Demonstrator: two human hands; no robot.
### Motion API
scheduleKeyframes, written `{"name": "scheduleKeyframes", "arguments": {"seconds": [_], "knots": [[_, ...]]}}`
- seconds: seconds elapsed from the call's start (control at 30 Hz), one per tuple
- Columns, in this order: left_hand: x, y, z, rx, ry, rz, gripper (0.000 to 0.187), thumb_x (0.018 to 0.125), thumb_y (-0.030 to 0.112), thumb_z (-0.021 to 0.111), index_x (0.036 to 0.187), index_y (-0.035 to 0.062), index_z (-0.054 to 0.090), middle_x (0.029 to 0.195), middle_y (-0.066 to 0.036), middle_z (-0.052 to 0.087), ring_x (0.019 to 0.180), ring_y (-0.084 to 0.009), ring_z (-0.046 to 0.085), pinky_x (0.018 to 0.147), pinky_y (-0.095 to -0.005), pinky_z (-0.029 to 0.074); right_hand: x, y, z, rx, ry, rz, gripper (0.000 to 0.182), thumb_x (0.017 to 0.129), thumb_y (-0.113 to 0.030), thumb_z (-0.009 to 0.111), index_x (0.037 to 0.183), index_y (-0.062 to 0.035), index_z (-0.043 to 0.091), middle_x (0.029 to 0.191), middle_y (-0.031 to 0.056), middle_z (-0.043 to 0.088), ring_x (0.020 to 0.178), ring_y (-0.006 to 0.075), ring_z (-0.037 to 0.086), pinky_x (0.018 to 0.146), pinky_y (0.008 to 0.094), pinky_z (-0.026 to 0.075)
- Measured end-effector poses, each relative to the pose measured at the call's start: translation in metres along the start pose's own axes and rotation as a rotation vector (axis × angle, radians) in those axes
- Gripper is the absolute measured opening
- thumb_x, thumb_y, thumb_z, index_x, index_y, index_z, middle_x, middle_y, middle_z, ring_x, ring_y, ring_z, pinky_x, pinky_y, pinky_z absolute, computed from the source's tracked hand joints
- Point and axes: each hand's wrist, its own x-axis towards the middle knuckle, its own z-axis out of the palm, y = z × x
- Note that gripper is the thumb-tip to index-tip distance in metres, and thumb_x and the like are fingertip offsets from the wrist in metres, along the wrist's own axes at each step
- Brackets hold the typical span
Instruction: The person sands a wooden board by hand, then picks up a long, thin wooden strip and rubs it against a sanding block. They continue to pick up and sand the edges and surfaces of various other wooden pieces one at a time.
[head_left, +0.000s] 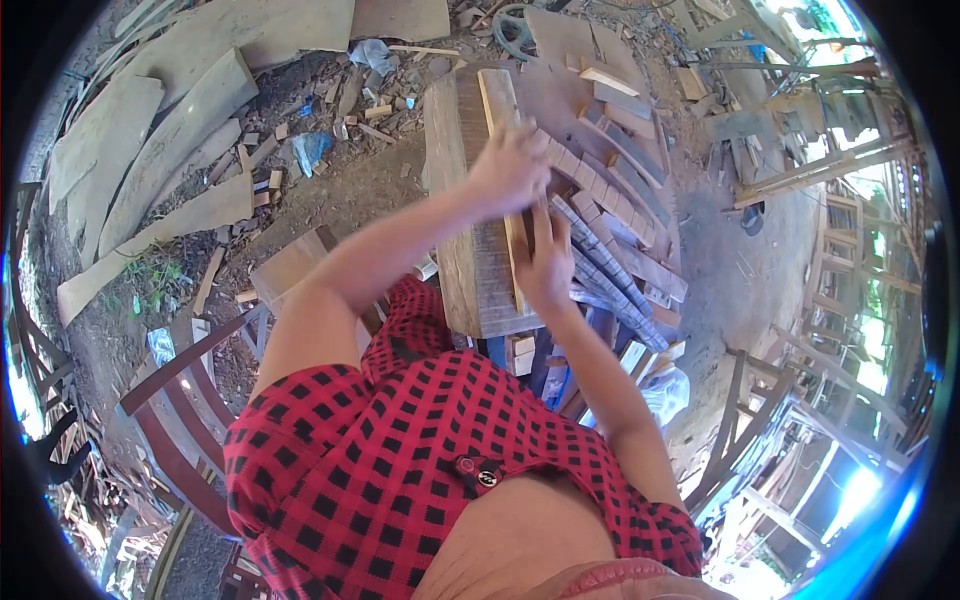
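Note:
A long, narrow wooden strip [497, 95] lies lengthwise on a thick wooden beam [455, 200] in front of me. My left hand [512, 165] is over the middle of the strip, its fingers curled and slightly blurred. Whatever it grips is hidden under the fingers. Lower down, my right hand [548, 262] is closed around the strip's near part, with the thumb on one side and the fingers on the other. A dark piece shows between the two hands, too covered to name.
Right of the beam lie stacked wooden pieces [600, 190] and a plaid cloth [610, 270]. Large boards [180, 150] and wood scraps cover the ground at left. A reddish-brown slatted chair [180, 420] stands at lower left. Wooden frames [830, 250] line the right side.

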Motion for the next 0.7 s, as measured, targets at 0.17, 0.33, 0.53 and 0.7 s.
{"name": "scheduleKeyframes", "arguments": {"seconds": [0.17,0.33,0.53,0.7], "knots": [[-0.077,0.096,0.004,-0.197,0.002,0.027,0.033,0.088,0.029,0.056,0.109,0.0047,0.065,0.129,-0.01,0.052,0.134,-0.0318,0.035,0.11,-0.0581,0.025,-0.122,-0.005,-0.031,-0.003,-0.028,0.023,0.06,0.08,-0.01,0.066,0.134,0.0008,0.044,0.125,0.0292,0.045,0.11,0.0481,0.051,0.088,0.0489,0.048],[-0.087,0.105,-0.002,-0.312,0.012,0.029,0.034,0.086,0.026,0.061,0.112,0.0045,0.065,0.127,-0.009,0.052,0.134,-0.0312,0.036,0.11,-0.0566,0.028,-0.135,-0.01,-0.036,0.016,-0.026,0.081,0.059,0.08,-0.008,0.067,0.133,0.003,0.045,0.124,0.0275,0.047,0.109,0.0466,0.052,0.089,0.047,0.048],[-0.019,0.019,0.008,-0.112,0.043,0.12,0.033,0.091,0.035,0.051,0.108,0.0114,0.068,0.123,-0.006,0.056,0.133,-0.0308,0.036,0.109,-0.0561,0.026,-0.031,-0.001,-0.015,0.042,-0.006,0.001,0.061,0.081,-0.008,0.066,0.137,-0.0002,0.043,0.123,0.027,0.049,0.107,0.0453,0.055,0.088,0.0469,0.049],[0.072,-0.106,0.012,-0.03,-0.001,0.027,0.031,0.093,0.039,0.045,0.107,0.0231,0.069,0.126,-0.001,0.057,0.133,-0.0293,0.037,0.106,-0.053,0.03,0.117,0.0,0.023,-0.003,0.032,-0.038,0.061,0.079,-0.01,0.064,0.137,-0.0078,0.045,0.119,0.0245,0.053,0.101,0.0442,0.058,0.085,0.0484,0.049]]}}
